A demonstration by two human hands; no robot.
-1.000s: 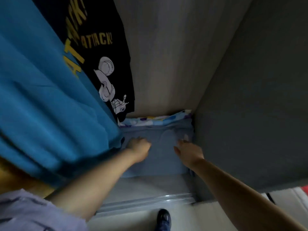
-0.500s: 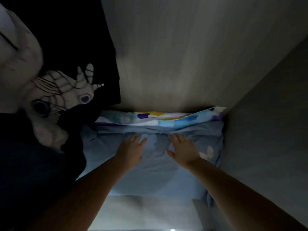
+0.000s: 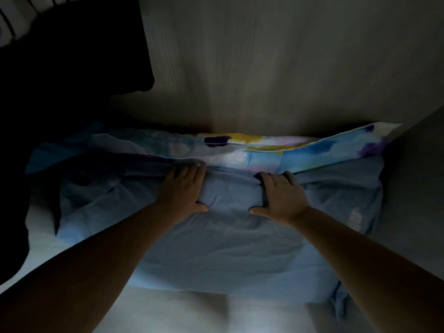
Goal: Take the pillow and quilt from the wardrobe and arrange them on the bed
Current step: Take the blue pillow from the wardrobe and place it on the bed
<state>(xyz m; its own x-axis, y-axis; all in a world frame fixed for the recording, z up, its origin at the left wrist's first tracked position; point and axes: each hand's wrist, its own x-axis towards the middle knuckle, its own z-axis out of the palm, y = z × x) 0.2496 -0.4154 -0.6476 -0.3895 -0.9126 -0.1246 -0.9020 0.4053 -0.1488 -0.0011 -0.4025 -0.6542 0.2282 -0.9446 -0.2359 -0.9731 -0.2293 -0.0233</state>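
- Both my hands are reaching into the wardrobe, dim light, centre of frame.
- Left hand is lying on the blue quilt, fingers curling over its far fold, thumb pressing the near side. It's clasping a bunch of the fabric.
- Right hand is doing the same just to the right, fingers hooking over the fold, thumb pointing left toward the other thumb. Also gripping quilt.
- A hump of quilt is bulging between the two hands.
- Quilt is sitting on the wardrobe floor, filling mid-frame from left to the right wall.
- Pillow, patterned in blue, yellow and purple, is lying behind the quilt, touching it, against the back panel.
- Dark hanging clothes are filling the upper left and draping over the quilt's left end.
- Pale floor panel is showing along the bottom of frame.
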